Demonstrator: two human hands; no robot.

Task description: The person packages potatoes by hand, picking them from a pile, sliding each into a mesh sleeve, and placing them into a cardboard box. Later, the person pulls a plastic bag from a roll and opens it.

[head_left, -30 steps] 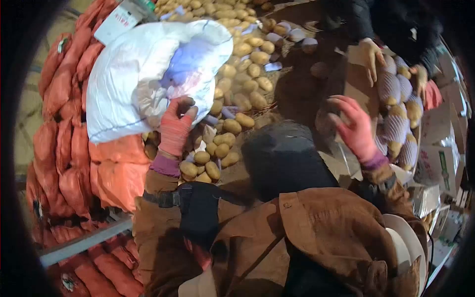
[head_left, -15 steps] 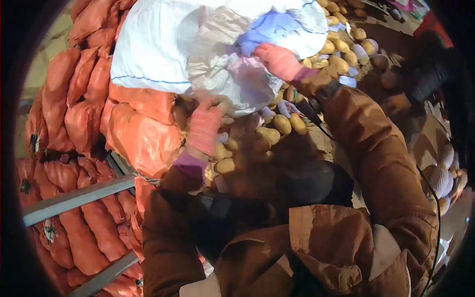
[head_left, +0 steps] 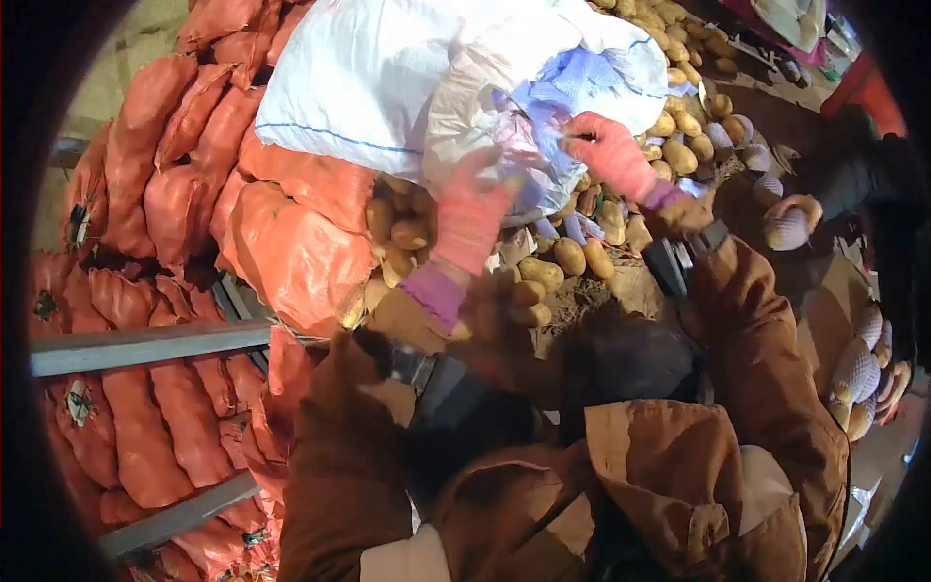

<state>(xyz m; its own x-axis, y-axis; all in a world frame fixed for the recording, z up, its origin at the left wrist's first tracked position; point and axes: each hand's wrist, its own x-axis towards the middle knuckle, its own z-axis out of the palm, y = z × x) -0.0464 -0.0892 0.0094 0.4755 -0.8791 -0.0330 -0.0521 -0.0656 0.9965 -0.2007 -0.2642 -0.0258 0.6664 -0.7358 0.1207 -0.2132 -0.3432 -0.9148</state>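
My left hand (head_left: 475,213), in a pink glove with a purple cuff, is beside a crumpled translucent plastic bag (head_left: 448,112). Its fingers are blurred but look spread, with nothing visible in them. My right hand (head_left: 616,160), gloved the same way, is at the bag's right side, its fingers bent onto purple foam netting (head_left: 582,82). How much of the netting it grips is hard to see. The bag and netting lie on a large white woven sack (head_left: 359,82). Loose potatoes (head_left: 540,274) lie just below my hands.
Filled orange mesh sacks (head_left: 301,252) are stacked at the left, beside grey metal bars (head_left: 155,346). More potatoes (head_left: 679,124) spread at the upper right. Another person's hand (head_left: 803,209) holds a netted potato (head_left: 784,229) at the right. Netted potatoes (head_left: 855,373) lie lower right.
The whole view has shifted. My left hand has moved right and closer to my right hand, its fingers now spread. The other person's hand now shows a netted potato.
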